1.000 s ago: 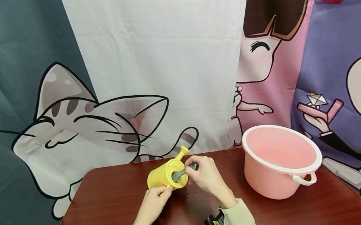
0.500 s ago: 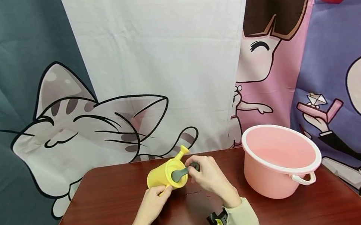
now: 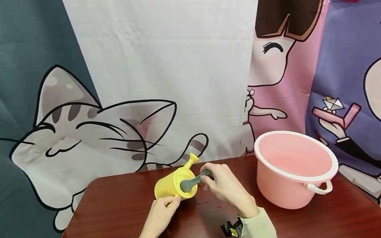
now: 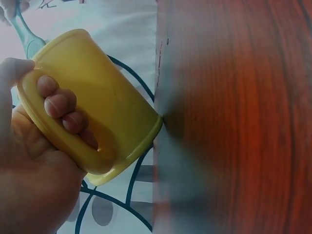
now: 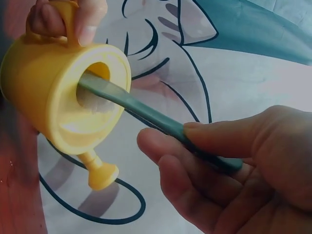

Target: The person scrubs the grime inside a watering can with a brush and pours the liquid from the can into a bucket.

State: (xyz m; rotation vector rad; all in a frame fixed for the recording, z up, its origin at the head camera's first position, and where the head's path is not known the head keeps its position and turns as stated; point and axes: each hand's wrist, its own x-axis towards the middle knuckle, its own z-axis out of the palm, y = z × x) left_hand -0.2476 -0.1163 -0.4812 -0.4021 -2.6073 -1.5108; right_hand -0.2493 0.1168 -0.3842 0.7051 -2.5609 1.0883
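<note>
A yellow watering can (image 3: 167,187) is tilted, its opening toward the right hand and its spout pointing up and back. The left hand (image 3: 161,214) grips its handle, with fingers curled through the loop in the left wrist view. A grey-green utensil (image 5: 156,117) is pinched between thumb and fingers of the right hand (image 5: 229,161). Its far end lies inside the can's round opening, where something pale shows; what that is I cannot tell. The can's lower edge (image 4: 157,127) is close to the tabletop; whether it touches is unclear.
A pink bucket (image 3: 280,187) with a white rim and handle stands at the right of the brown table (image 3: 110,224). Small wet-looking marks (image 3: 202,203) lie on the wood near the can. A printed cartoon curtain (image 3: 168,58) hangs behind the table.
The right hand has moved slightly right, away from the can, and more of the utensil shows outside the opening. The left hand and the can have hardly moved.
</note>
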